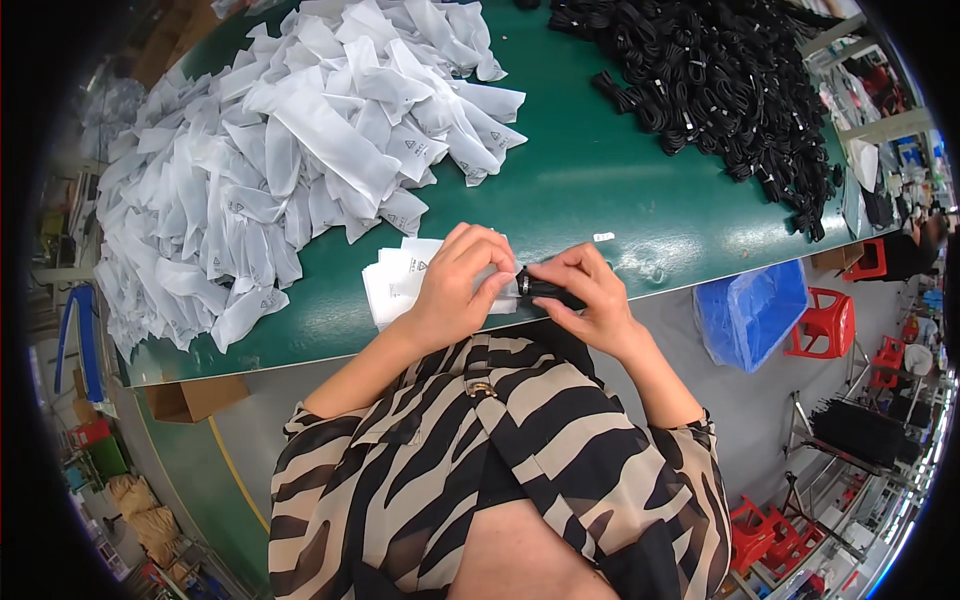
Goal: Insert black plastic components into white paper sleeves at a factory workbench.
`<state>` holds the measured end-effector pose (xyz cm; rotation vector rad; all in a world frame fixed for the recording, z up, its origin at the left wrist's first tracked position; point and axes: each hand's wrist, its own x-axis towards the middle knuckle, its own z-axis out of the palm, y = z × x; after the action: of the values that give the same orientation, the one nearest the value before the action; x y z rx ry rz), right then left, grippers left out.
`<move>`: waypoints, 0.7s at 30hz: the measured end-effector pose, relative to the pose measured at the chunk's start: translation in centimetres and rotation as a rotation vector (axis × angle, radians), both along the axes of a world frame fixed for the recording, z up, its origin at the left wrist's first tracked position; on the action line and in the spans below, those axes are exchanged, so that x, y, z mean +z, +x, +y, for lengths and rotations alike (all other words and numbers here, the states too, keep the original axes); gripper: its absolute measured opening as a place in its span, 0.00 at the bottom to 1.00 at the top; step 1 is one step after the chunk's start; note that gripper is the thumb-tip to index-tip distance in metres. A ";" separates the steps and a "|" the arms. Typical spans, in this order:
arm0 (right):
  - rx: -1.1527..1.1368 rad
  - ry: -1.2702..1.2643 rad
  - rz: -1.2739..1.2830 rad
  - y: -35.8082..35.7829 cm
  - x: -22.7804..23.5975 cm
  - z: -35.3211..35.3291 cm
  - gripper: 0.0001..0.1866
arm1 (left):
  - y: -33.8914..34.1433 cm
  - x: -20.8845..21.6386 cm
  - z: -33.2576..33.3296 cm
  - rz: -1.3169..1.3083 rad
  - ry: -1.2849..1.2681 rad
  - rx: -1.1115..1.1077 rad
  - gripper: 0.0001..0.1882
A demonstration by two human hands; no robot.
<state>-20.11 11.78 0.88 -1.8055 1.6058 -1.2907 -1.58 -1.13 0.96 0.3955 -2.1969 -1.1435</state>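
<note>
Near the front edge of the green table, my right hand point(592, 296) grips a black coiled cable point(546, 291) between thumb and fingers. My left hand point(455, 288) pinches the edge of a thin translucent white bag at the cable's left end; the fingers partly hide this spot. I cannot tell how far the cable is inside the bag. Beneath and left of my left hand lies a stack of flat white bags point(388, 283). A large heap of filled white bags point(290, 150) covers the table's left side. At the far right is a pile of black coiled cables point(700, 85).
A small white piece point(603, 237) lies on the green table point(560, 180) beyond my right hand. Off the table's right side stand a blue lined bin point(752, 315) and a red stool point(825, 323). A cardboard box point(197, 398) sits below the left front edge.
</note>
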 end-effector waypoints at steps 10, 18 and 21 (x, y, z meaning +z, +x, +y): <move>-0.049 -0.125 -0.076 0.7 0.0 -0.8 0.22 | -1.0 1.6 -0.6 0.006 -0.093 -0.005 0.07; -0.500 -0.406 0.191 -6.4 0.9 -7.3 0.05 | -1.0 6.4 -10.5 0.377 0.739 0.114 0.10; -0.696 -0.216 0.342 -12.8 -0.9 -11.6 0.11 | -2.2 8.7 -12.5 0.401 0.270 0.421 0.12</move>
<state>-32.90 0.18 -0.01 -1.7143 2.5228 -1.5351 -3.75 -13.60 9.67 0.6450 -1.5286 -1.1619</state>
